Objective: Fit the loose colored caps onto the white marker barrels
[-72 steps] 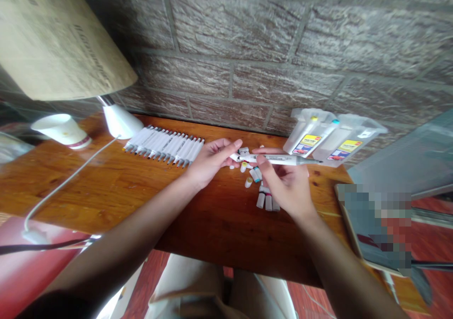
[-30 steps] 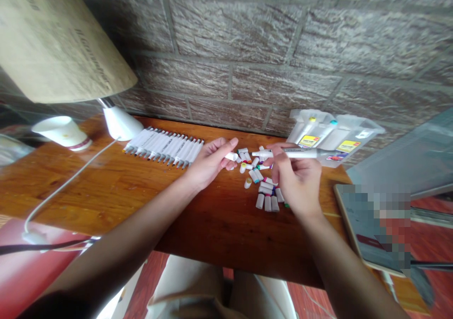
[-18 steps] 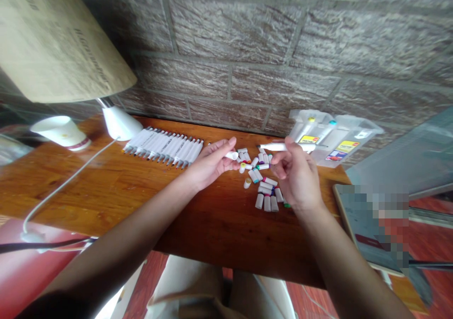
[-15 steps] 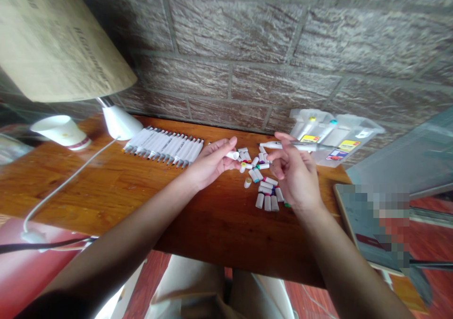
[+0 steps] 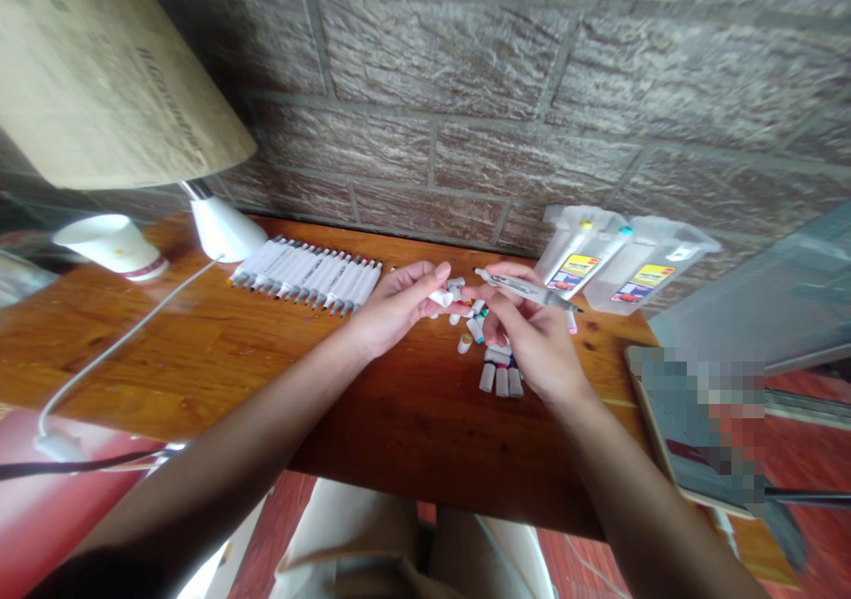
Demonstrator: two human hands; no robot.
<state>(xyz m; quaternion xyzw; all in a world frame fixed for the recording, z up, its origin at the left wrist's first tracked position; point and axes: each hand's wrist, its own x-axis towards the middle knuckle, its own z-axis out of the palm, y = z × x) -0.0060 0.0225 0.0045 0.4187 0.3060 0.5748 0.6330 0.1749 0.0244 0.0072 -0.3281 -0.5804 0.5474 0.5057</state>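
My left hand [image 5: 394,303] pinches a small white marker cap [image 5: 440,298] between thumb and fingers. My right hand [image 5: 532,338] grips a white marker [image 5: 525,289] that lies slanted across its fingers, one end pointing left toward the cap, a short gap between them. Under both hands a scatter of loose caps [image 5: 495,370] with coloured ends lies on the wooden table [image 5: 199,360]. A row of several white markers [image 5: 309,273] lies side by side to the left of my left hand.
A clear plastic marker box [image 5: 628,262] with yellow labels leans at the brick wall, back right. A white lamp base [image 5: 222,227] with its cord and a beige shade stand at the left beside a white cup [image 5: 110,243]. A blurred flat object lies at the right edge.
My right hand has turned the marker and brought it back down and left, from up near the plastic box toward the cap. My left hand has stayed put with the cap.
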